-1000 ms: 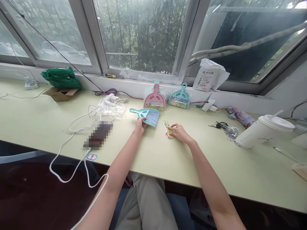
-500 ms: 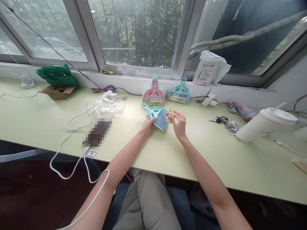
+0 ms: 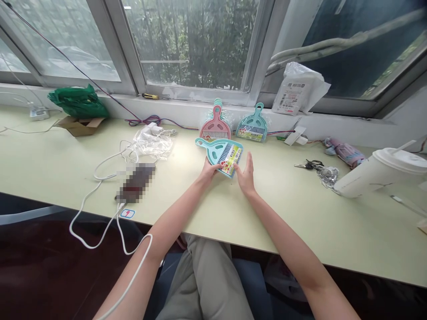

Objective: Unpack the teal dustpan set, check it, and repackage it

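A small teal dustpan with a brush is lifted just above the pale green table, handle pointing left. A colourful paper label lies across its bristle end. My left hand grips the dustpan's near edge from below. My right hand holds the right side with its thumb on the label and the fingers stretched upward.
Against the window sill lean a pink dustpan set and a teal one. A crumpled clear bag, a white cable and a blurred dark device lie left. Keys and a white cup are right.
My right hand picked the label off the table and brought it onto the dustpan. My left hand lifted the dustpan and turned it toward me.
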A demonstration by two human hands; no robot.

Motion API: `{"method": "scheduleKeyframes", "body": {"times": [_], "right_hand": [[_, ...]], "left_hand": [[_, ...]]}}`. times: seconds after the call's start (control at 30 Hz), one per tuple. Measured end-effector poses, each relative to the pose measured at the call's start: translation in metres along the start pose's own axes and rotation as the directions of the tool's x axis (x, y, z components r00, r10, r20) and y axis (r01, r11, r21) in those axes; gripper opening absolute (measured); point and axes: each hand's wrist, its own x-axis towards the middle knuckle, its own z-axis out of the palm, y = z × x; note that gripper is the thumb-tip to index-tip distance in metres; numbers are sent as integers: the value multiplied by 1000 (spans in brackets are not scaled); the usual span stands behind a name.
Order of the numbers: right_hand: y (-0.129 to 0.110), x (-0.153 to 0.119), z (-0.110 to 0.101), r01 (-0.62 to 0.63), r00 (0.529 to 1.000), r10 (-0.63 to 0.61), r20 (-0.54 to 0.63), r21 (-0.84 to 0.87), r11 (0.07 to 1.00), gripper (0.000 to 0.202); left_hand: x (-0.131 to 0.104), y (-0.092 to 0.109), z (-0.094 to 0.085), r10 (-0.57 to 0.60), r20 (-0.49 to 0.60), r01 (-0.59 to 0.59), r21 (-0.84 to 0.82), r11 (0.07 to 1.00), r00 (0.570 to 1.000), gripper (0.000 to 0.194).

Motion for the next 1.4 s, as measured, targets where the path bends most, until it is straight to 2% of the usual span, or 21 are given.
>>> {"method": "scheduleKeyframes", "body": {"times": [0.03,0.1,0.17,0.2,0.3,0.37,0.43,0.5,0.57,0.6,0.67,0.7,0.83,0.93,0.97,1.03,1.1,1.17,1.23,1.33,1.4], "right_hand": [[4,4,-2,-79,997,75,26,175,981,70],[11,12,-7,-257,960,169,223,461,849,62],[18,18,-13,-389,901,162,401,585,712,47],[21,21,-16,-418,885,152,439,609,674,41],[24,24,-23,-424,888,155,432,641,640,38],[23,24,-26,-400,901,146,408,653,643,37],[20,24,-29,-363,919,131,372,668,650,36],[19,23,-31,-343,929,129,348,674,654,35],[18,23,-33,-335,935,140,327,678,654,33],[19,24,-34,-332,937,148,315,681,653,33],[19,26,-36,-319,945,161,285,689,651,31],[19,27,-37,-309,949,165,268,694,650,31],[20,29,-42,-291,957,179,230,708,643,28],[22,30,-45,-302,953,210,217,711,634,26],[23,30,-45,-306,952,222,212,711,633,26],[25,31,-46,-315,948,241,206,707,633,26],[27,31,-46,-324,945,253,207,700,636,27],[29,32,-45,-335,941,261,214,691,640,28],[30,31,-44,-344,939,260,226,683,645,29],[29,29,-41,-346,938,241,248,662,665,29],[27,27,-40,-345,938,229,260,648,679,29]], "left_hand": [[-1,0,0,4,16,-4,6,1000,1000,64],[-3,2,0,0,63,-2,40,999,998,66],[-5,6,1,-13,122,1,103,995,992,69],[-6,10,1,-13,156,-9,142,990,988,72],[-6,21,0,-6,269,-74,284,956,963,75],[-2,29,-7,-16,312,-122,419,900,950,62],[5,38,-22,47,237,-189,624,758,970,49],[13,45,-47,233,79,-184,861,474,969,49],[19,52,-76,370,-45,-12,988,151,928,55],[20,55,-91,383,-107,97,994,43,918,59],[19,60,-114,349,-252,292,954,-66,903,62],[18,62,-122,313,-289,332,939,-94,905,60],[10,72,-130,196,-198,226,965,-134,960,54],[4,82,-125,147,-200,227,954,-197,969,54],[3,86,-123,163,-236,269,935,-230,958,48],[1,92,-121,276,-315,388,881,-271,908,38],[0,93,-118,433,-362,493,835,-243,826,36],[2,88,-111,526,-345,494,853,-171,777,39],[5,76,-102,524,-267,373,922,-106,809,43],[10,57,-89,375,-78,125,987,-104,924,47],[11,51,-86,276,-61,91,991,-100,959,44]]}}
